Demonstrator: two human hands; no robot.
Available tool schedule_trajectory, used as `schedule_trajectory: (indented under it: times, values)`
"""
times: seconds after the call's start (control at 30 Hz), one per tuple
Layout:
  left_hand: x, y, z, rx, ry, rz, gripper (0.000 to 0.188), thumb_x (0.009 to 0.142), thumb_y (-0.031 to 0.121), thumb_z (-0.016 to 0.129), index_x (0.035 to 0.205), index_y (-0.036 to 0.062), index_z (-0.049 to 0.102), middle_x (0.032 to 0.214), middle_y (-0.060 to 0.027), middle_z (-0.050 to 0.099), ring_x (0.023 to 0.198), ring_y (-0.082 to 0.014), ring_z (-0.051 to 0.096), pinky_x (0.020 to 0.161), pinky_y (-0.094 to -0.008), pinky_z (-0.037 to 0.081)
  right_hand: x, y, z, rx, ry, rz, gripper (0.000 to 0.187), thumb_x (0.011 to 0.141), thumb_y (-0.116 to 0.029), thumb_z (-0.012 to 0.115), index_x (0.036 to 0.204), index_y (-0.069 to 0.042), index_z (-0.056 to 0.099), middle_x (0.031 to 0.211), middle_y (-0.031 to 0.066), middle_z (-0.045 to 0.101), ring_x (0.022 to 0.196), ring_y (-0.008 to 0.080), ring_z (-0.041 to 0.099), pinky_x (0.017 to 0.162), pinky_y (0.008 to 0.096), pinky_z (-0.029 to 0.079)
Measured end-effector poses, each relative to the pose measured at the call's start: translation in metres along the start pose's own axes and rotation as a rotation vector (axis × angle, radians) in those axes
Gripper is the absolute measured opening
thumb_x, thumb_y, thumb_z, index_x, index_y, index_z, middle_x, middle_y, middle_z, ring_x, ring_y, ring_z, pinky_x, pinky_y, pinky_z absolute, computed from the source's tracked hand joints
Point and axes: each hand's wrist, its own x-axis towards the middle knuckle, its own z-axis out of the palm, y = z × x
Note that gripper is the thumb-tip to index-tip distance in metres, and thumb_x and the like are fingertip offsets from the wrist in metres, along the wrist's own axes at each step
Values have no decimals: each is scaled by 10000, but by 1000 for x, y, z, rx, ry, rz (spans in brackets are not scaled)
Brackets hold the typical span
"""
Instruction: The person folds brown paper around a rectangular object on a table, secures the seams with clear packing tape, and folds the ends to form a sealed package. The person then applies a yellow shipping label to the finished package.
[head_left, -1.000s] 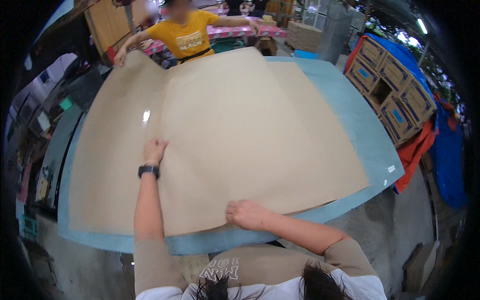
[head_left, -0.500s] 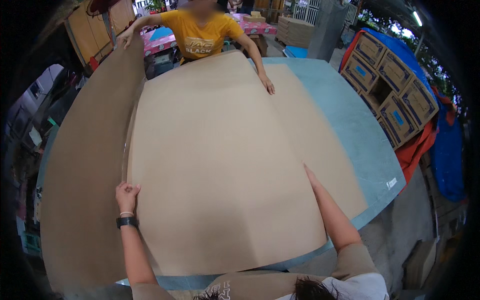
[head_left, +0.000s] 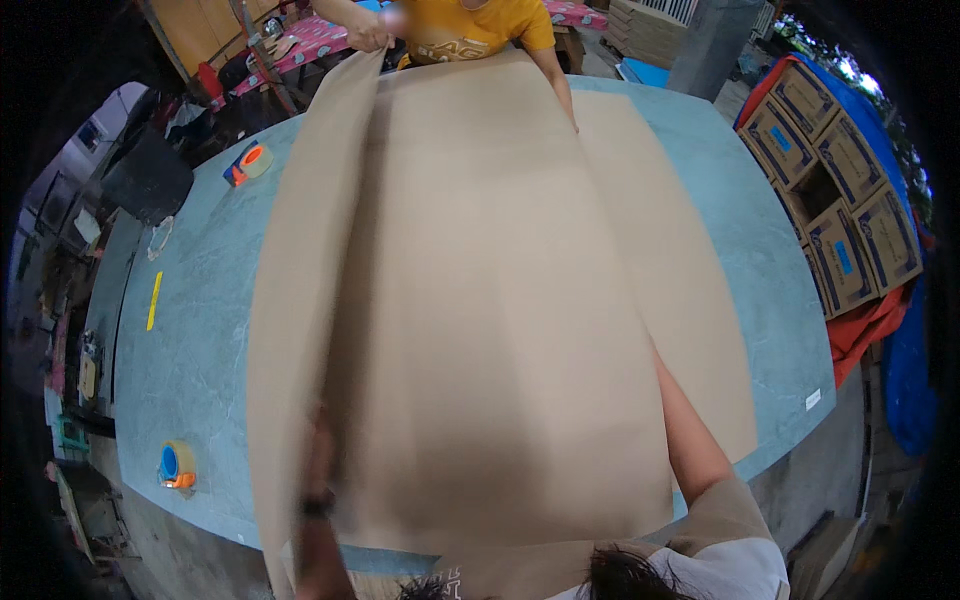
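A large brown cardboard sheet point(head_left: 490, 290) lies across the blue-grey table in front of me. Its left part, a long flap point(head_left: 300, 240), stands raised and leans over toward the middle, casting a dark shadow. My left hand point(head_left: 320, 450), smeared by motion, is at the near part of this flap; its fingers do not show clearly. My right forearm point(head_left: 690, 440) reaches in under the sheet's right edge, which hides the hand. Another brown layer point(head_left: 680, 260) extends beyond that edge. Across the table, a co-worker's hand point(head_left: 370, 34) grips the flap's far corner.
The table point(head_left: 210, 360) carries a tape dispenser point(head_left: 178, 465) at near left, tape rolls point(head_left: 255, 160) at far left and a yellow strip point(head_left: 154, 300). Stacked cartons point(head_left: 845, 210) with red and blue tarps stand at right. A dark bin point(head_left: 150, 175) is beyond the left edge.
The left flap has swung up and rightward over the sheet, uncovering the table's left side. My left hand and the co-worker's hand on the flap moved with it. The view has shifted a little.
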Motion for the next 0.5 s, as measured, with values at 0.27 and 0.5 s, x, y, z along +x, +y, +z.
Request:
schedule_trajectory:
  times: [0.27, 0.5]
  values:
    - [-95, -41, -155, -548, -526, 499, 554, 827, 394, 477, 1256, 55, 387, 1274, -147, 417, 1195, -267, 379, 976, -441, 283, -33, -5, 8, 0, 67, -112, 596, 876, -492, 357, 1267, -43, 389, 1175, 113, 486, 1047, 222, 484, 835, 337, 432]
    - [-52, -198, -160, -1372, -67, -48, 601, 848, 518, 385, 1254, 76, 416, 1298, -95, 414, 1221, -231, 349, 987, -473, 236, -37, -23, 19, 37, 100, -60, 613, 887, -502, 358, 1303, -52, 359, 1257, 113, 444, 1122, 225, 446, 905, 334, 391]
